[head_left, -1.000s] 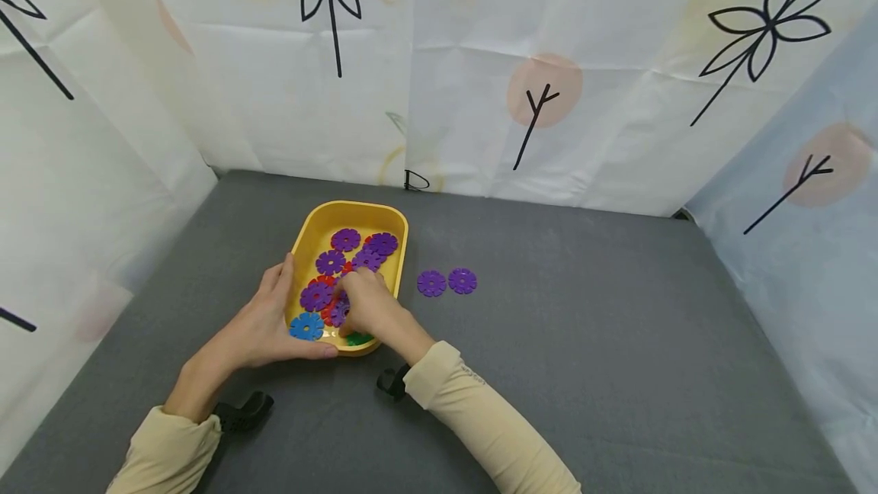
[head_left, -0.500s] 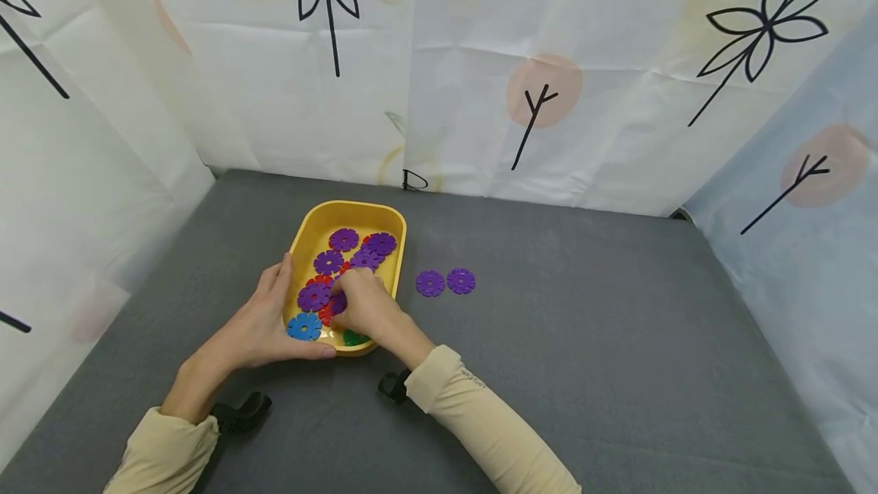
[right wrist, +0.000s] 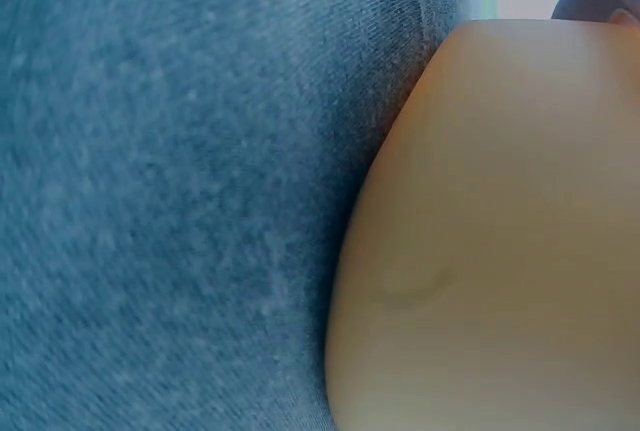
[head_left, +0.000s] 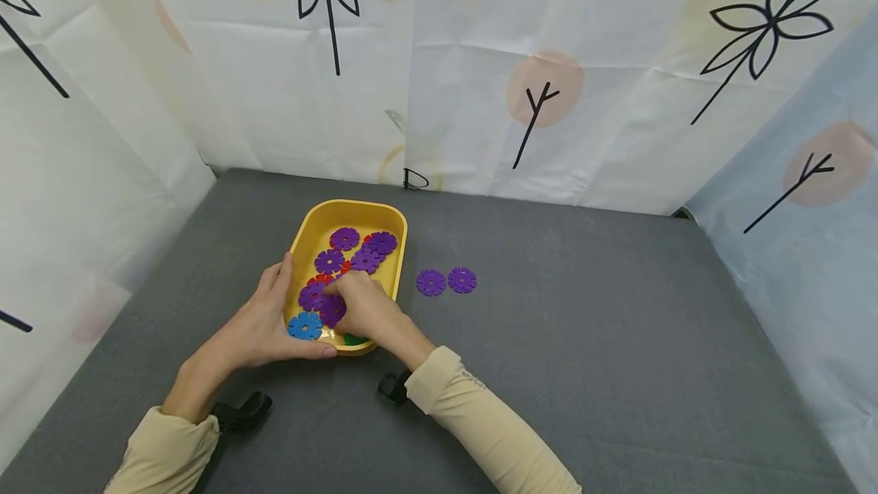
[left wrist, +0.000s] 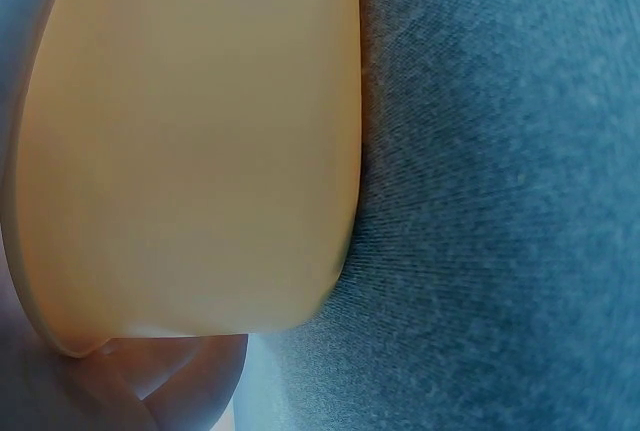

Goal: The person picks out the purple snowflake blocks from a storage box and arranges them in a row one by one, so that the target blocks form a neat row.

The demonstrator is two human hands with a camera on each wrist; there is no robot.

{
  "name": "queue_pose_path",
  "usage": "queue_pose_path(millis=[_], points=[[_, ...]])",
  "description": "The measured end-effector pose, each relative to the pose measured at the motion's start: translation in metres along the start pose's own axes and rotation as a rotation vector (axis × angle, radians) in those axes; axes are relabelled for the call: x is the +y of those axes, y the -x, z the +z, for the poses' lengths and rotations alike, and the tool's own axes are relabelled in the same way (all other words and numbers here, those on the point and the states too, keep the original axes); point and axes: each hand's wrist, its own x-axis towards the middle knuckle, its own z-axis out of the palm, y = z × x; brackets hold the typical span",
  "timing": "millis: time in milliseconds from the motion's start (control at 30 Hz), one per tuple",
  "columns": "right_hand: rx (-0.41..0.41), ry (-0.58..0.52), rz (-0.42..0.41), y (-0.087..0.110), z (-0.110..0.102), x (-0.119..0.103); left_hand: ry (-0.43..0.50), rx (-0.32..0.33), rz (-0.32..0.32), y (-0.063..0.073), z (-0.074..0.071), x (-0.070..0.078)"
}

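In the head view, a yellow plastic tray [head_left: 357,212] holds purple, red, blue and green flower-shaped discs. My left hand [head_left: 264,322] grips its near left corner, fingers along the left side and thumb along the near edge. Inside the tray, my right hand [head_left: 370,307] pinches a purple flower-shaped disc [head_left: 332,312] between index finger and thumb; the thumb is mostly hidden. A blue disc [head_left: 305,325] lies in the near left corner, and a green disc [head_left: 355,340] shows partly below the right hand. Both wrist views are filled by the tray's outer wall [left wrist: 190,151] and grey cloth.
Two purple discs [head_left: 447,281] lie side by side on the grey table [head_left: 617,349], right of the tray. White patterned curtains [head_left: 466,120] stand behind the table and at both sides. Black wrist straps [head_left: 243,413] show under the forearms.
The purple disc at my right fingers has shifted slightly left and turned, now covering a red disc that showed before. My left hand and the tray have stayed in place.
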Motion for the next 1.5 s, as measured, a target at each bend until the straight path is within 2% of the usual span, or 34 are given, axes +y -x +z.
queue_pose_path(millis=[133,533,833,1067,1367,1500], points=[[0.006,-0.004,-0.023,0.000,0.000,0.000,0.002,-0.004,0.001,0.001,-0.001,0.000],[-0.005,0.012,-0.014,-0.002,0.003,0.001,0.004,0.004,0.005,0.000,0.002,-0.002],[-0.036,-0.032,0.032,-0.002,0.003,-0.001,-0.001,0.002,0.006,0.000,0.000,0.000],[-0.009,-0.053,-0.009,-0.001,0.001,0.000,0.002,0.003,0.001,0.000,-0.001,0.001],[0.057,-0.142,-0.103,0.006,-0.003,0.002,0.004,0.006,0.018,0.000,-0.001,0.000],[0.095,-0.207,-0.128,0.011,-0.008,0.005,0.010,-0.001,0.005,0.000,0.000,-0.001]])
